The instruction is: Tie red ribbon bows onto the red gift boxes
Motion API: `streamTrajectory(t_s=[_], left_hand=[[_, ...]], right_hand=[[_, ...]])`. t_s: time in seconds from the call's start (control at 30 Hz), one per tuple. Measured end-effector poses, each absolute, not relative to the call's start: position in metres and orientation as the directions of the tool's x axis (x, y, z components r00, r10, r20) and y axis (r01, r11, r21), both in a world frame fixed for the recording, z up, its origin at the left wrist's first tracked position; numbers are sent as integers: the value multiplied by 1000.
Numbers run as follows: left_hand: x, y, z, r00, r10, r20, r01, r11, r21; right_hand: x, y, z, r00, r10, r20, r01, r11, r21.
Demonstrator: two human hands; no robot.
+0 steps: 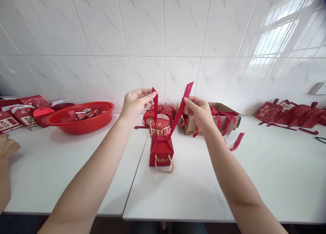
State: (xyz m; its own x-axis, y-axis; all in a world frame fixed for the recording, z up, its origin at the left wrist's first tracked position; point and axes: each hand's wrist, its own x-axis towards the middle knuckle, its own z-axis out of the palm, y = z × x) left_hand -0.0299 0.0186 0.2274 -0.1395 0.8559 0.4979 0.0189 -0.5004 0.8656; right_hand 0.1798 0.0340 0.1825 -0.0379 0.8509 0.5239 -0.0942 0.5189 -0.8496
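Note:
A small red gift box [162,154] with gold lettering and a beige rope handle stands upright on the white table [178,200]. From its top a red ribbon [178,115] rises in two strands, spread in a V. My left hand [139,103] pinches the left strand near its end, above and left of the box. The right strand is pinched between the fingers of my right hand [197,110], and its end sticks up past the fingertips. The box itself is touched by neither hand.
Behind the box are several red boxes [159,123] and a cardboard box [201,123] of ribbons. A red basket [81,125] of wrapped sweets stands left, near flat packs [22,115] and another person's hand [7,147]. Red bags [290,113] lie right.

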Motion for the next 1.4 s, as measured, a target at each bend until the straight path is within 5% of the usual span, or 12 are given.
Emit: streamTrajectory(t_s=[0.37,1.4], left_hand=[[-56,21,237,-75,932,354,-44,-358,933],[-41,19,249,-238,858,456,84,-449,889]], right_hand=[[170,43,216,-40,858,512,-35,511,-859],[155,40,221,-92,892,442,-39,440,-897]])
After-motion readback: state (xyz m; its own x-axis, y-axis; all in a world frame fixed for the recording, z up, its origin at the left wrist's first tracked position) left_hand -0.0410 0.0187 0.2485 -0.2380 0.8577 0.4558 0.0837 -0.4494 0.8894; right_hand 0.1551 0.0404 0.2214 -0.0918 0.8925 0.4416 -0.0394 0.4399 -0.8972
